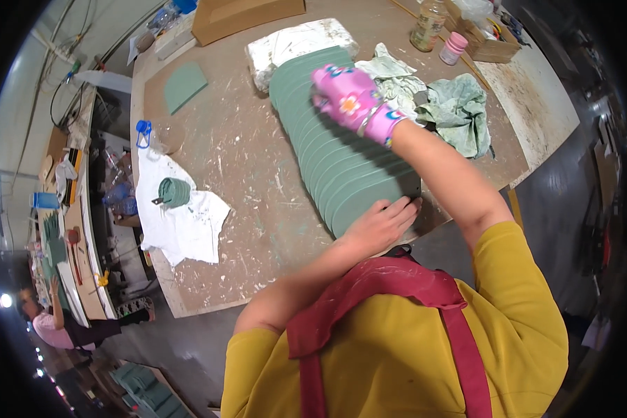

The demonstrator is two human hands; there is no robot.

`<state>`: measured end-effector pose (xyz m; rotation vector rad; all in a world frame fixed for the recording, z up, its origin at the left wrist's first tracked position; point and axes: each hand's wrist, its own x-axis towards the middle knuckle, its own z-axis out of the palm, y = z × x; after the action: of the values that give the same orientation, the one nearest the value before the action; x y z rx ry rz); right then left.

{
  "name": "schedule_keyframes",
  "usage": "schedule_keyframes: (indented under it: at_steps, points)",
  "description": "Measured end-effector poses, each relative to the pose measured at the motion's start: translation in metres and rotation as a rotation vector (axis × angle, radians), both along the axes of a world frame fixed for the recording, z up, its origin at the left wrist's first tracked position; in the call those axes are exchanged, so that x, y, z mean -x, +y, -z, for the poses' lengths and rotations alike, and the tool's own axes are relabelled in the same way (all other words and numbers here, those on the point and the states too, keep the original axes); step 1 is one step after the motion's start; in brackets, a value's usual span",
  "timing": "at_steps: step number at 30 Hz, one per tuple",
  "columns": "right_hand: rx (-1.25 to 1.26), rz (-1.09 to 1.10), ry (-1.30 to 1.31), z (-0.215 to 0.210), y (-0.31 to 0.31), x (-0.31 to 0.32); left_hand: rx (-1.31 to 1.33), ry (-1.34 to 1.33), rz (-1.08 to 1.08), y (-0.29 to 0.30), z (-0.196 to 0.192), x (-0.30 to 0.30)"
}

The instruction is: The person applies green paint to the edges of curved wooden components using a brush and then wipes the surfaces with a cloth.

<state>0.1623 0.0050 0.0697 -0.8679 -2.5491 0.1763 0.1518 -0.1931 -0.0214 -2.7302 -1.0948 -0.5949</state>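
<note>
A long row of thin green round-edged plates [348,167] leans in overlapping layers across the table, from a white block [299,42] at the far end toward me. My left hand [380,226] is bare and rests at the near end of the row. Its fingers are stretched out over the nearest plate toward its right edge. Over the far part of the row is my right hand [352,103], in a pink flowered glove. Motion blurs its fingers, and I cannot make out whether they touch the plates.
Crumpled cloths [460,111] lie right of the row. A jar [428,26] and pink bottle [453,49] stand beyond. On the left are a loose green plate [186,87] and a small green-smeared cup [174,192] on white cloth [177,233]. Another person [56,327] is at far left.
</note>
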Motion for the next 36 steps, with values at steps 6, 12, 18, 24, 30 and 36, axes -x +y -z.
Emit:
schedule_keyframes:
  at_steps: [6, 12, 18, 24, 30, 36]
  points:
    - [-0.090, -0.218, -0.013, 0.018, -0.047, 0.030, 0.002, 0.007, 0.035, -0.001, 0.012, 0.004]
    - [-0.030, 0.153, -0.016, 0.011, 0.018, -0.038, -0.048, -0.009, -0.006, 0.001, 0.004, -0.001]
    - [0.137, 0.289, 0.134, -0.012, 0.014, -0.051, -0.067, -0.033, 0.009, 0.001, 0.003, 0.003]
    - [0.783, -0.371, 0.147, -0.005, -0.096, 0.079, 0.264, -0.302, 0.020, -0.002, 0.014, -0.005]
    - [1.154, -0.581, 0.374, 0.048, -0.152, 0.204, 0.515, -0.588, 0.093, -0.025, 0.023, 0.022]
    - [0.273, -0.518, -0.151, 0.113, -0.180, 0.270, 0.470, -0.216, 0.216, -0.006, 0.017, 0.012]
